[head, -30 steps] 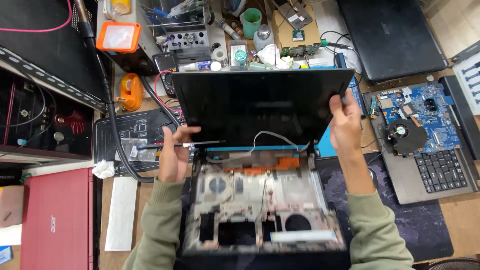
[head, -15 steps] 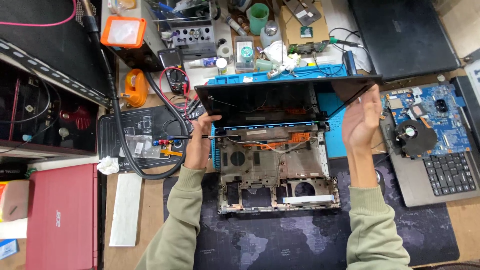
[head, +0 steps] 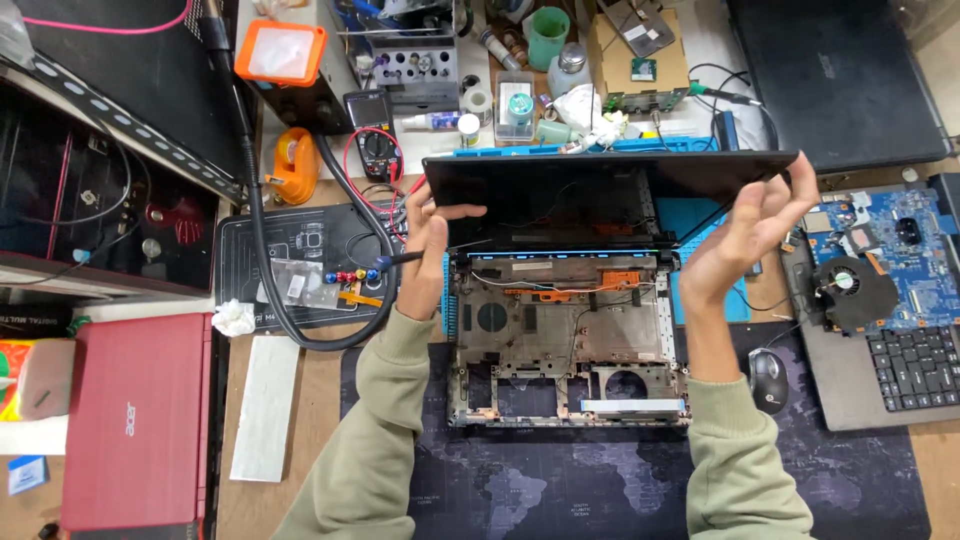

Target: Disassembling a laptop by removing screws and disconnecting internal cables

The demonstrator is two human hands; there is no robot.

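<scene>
Cluttered wooden bench (head: 320,400): black laptop screen lid (head: 600,185) is gripped by left hand (head: 432,235); right hand (head: 745,240) is open beneath its corner, so a slip could strain thin cables over the stripped grey laptop base (head: 565,340).

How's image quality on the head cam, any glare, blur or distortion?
Head view: even overhead light, soft shadows; mild glare on the orange-rimmed lamp; laptop screen panel dark and matte; right hand slightly motion-blurred, left hand sharper; wide-angle bowing at edges.

Two bare hands, left hand (head: 428,235), right hand (head: 745,240), long loose olive-green sweatshirt sleeves (head: 370,440), ribbed cuffs
</scene>
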